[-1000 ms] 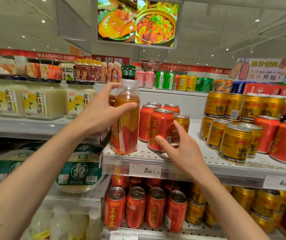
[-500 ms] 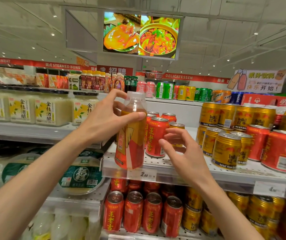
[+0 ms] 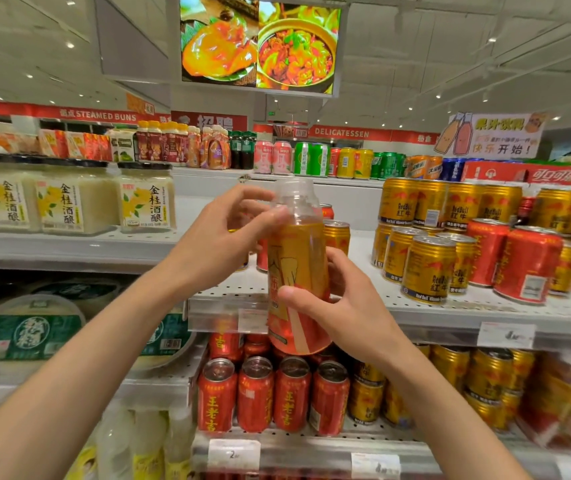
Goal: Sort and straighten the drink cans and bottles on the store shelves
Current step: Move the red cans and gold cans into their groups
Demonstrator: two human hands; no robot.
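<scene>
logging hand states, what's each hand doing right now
Left hand: pinches the neck of the orange drink bottle with thumb and fingertips.
Right hand: grips the same bottle's lower body.

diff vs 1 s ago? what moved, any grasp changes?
The bottle came off the shelf, toward the camera. The right hand left the red can and now grips the bottle's lower body. The left hand slid up to pinch near the cap. Cans on both shelves look unchanged.
</scene>
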